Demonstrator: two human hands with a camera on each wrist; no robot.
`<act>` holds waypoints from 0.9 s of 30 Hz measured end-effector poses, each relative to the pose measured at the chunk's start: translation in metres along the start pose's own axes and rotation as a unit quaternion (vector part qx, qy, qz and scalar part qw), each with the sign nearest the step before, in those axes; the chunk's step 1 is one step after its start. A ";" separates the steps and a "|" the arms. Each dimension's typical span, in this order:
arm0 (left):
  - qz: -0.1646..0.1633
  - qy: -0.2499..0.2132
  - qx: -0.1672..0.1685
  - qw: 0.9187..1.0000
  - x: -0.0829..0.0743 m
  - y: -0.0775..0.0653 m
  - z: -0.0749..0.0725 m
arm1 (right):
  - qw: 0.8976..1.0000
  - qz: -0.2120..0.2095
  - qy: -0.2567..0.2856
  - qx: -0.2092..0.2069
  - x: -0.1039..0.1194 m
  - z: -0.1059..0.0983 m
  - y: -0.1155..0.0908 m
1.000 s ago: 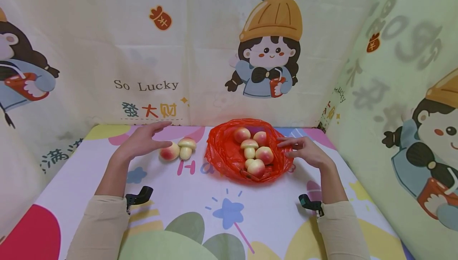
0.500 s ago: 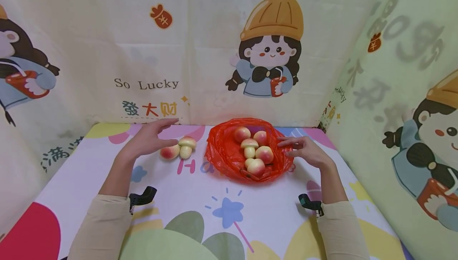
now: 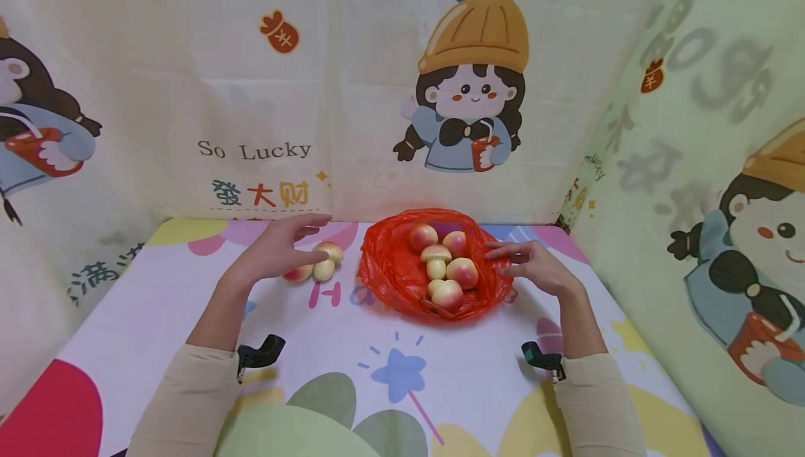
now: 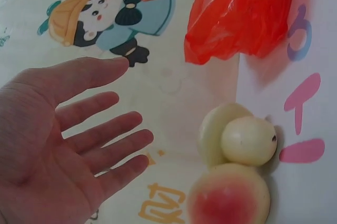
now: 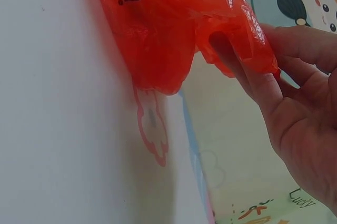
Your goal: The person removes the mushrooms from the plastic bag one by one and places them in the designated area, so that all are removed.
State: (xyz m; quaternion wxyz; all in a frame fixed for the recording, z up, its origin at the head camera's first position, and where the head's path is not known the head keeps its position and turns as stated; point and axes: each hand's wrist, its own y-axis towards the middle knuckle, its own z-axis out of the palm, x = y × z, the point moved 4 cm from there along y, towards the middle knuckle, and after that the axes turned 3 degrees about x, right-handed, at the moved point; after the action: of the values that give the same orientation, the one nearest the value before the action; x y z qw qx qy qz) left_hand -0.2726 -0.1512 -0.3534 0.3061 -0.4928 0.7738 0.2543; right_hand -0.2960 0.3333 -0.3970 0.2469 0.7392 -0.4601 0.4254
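My left hand (image 3: 277, 253) hovers beside two toy mushrooms at the centre left of the table, fingers extended and nothing in its grasp. One cream mushroom with a pinkish cap (image 3: 324, 270) stands on its stem; against it lies a second, red-tinged mushroom (image 4: 229, 197), partly covered by my hand in the head view. To their right, a red plastic bag (image 3: 383, 268) spreads wide at the mouth, with several similar mushrooms (image 3: 462, 273) inside. My right hand (image 3: 537, 270) holds the bag's right rim, the film lying between thumb and fingers in the right wrist view.
A printed cloth covers the table (image 3: 327, 345), and patterned curtains (image 3: 358, 128) rise behind it and at both sides. Black wrist cameras (image 3: 260, 352) are strapped at both sleeves.
My left hand has drifted right, over more of the nearer mushroom and close to the upright one. My right hand has stayed at the bag's rim.
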 end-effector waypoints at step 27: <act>0.060 -0.045 0.064 0.995 -0.059 0.035 0.065 | 1.000 0.005 0.003 0.001 -0.002 0.001 0.000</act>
State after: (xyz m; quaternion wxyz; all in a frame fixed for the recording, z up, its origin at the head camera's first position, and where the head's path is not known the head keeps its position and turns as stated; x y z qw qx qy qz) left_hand -0.2713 -0.0564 -0.3516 0.3558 -0.4129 0.8022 0.2438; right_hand -0.2965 0.3339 -0.3993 0.2452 0.7357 -0.4629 0.4294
